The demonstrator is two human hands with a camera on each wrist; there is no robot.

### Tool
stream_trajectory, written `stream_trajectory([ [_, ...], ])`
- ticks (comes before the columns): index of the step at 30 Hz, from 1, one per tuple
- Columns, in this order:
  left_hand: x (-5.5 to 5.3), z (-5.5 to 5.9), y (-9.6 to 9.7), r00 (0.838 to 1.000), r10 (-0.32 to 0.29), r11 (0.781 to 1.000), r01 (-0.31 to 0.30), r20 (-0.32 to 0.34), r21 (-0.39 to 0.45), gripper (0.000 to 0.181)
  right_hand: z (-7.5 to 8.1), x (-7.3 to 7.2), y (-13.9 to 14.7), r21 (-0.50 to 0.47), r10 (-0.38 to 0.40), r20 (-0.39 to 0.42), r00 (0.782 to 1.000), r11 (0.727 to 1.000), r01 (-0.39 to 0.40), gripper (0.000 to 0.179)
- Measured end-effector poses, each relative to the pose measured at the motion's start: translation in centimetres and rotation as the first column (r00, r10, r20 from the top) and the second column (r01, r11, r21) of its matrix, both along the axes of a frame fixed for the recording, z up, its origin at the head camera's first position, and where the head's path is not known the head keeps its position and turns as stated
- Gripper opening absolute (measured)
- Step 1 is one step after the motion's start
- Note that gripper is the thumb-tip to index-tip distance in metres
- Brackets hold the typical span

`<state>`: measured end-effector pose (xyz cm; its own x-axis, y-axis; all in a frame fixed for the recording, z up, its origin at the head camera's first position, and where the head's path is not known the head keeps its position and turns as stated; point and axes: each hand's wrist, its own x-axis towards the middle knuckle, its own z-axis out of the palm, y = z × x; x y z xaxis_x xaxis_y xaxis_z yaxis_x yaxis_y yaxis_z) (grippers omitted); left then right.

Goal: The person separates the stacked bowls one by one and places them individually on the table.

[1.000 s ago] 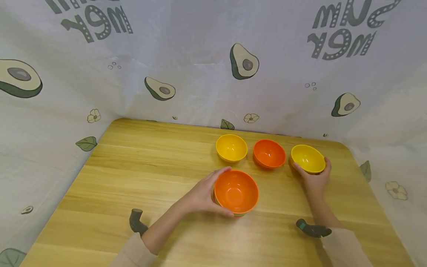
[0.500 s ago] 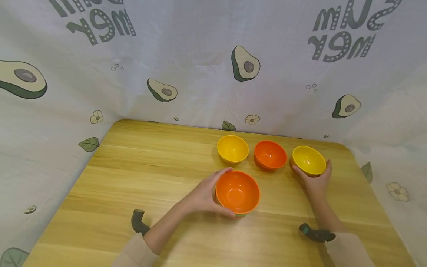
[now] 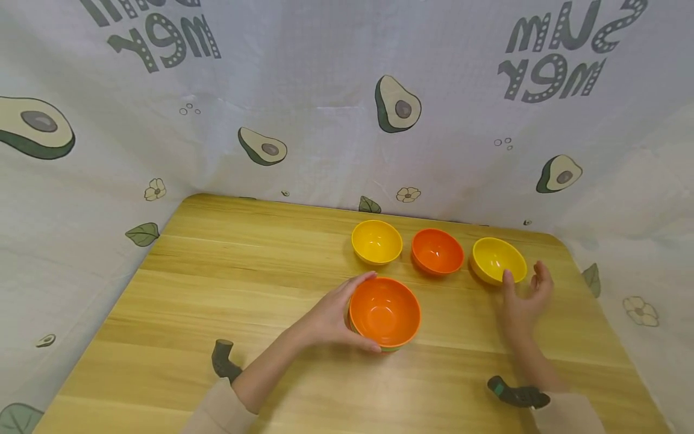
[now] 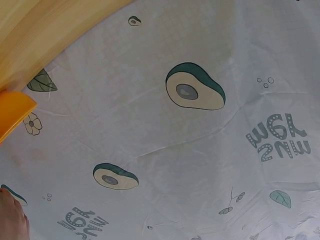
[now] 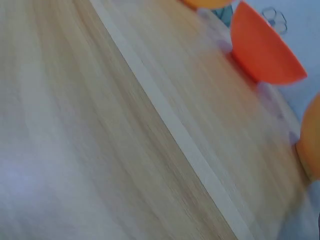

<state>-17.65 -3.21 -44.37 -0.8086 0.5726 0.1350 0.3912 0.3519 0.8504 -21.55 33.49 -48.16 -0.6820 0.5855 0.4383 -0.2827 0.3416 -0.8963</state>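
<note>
My left hand [image 3: 336,316] grips an orange bowl [image 3: 384,312] from its left side, thumb in front and fingers behind. A strip of green shows under that bowl's rim; what it belongs to is mostly hidden. My right hand [image 3: 525,304] stands just off the right-hand yellow bowl [image 3: 496,259], its fingers apart and holding nothing. Whether the thumb still touches that bowl's near side, I cannot tell. In the right wrist view, this yellow bowl [image 5: 312,137] is cut off at the edge. Part of the left hand [image 4: 12,217] shows low in the left wrist view.
Behind the held bowl, a second yellow bowl [image 3: 376,242] and a smaller orange bowl [image 3: 437,252] form a row with the right-hand yellow bowl. All rest on a wooden table [image 3: 244,259]. A white avocado-print cloth [image 3: 320,132] hangs along the table's back and sides.
The right hand has let go of the right-hand yellow bowl and drawn back slightly toward the near right. The left hand and its bowl have stayed in place.
</note>
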Motion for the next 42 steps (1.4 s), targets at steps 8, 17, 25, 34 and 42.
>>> stream_trajectory([
  [8,0.0,-0.1,0.0,1.0,0.001,1.0,-0.001,-0.002,-0.005,0.111,1.2,0.8,-4.0,-0.153,0.259,-0.385,0.886,0.929,-0.338,0.047],
  [17,0.4,-0.1,0.0,1.0,0.007,1.0,-0.007,0.02,0.001,0.109,3.7,2.0,-8.1,-0.064,0.5,-0.452,0.738,0.808,-0.586,0.043],
  [25,0.4,-0.2,0.1,1.0,0.007,1.0,-0.007,0.016,0.003,0.109,4.9,3.2,-10.7,0.062,0.692,-0.392,0.607,0.678,-0.733,0.046],
  [34,0.3,-0.1,0.1,1.0,0.009,1.0,-0.009,0.01,0.013,0.11,5.6,4.4,-12.5,0.12,0.828,-0.28,0.486,0.532,-0.838,0.053],
  [42,0.3,0.0,0.1,1.0,0.007,1.0,-0.007,0.008,0.017,0.11,5.7,5.6,-13.7,0.116,0.854,-0.063,0.516,0.52,-0.846,0.049],
])
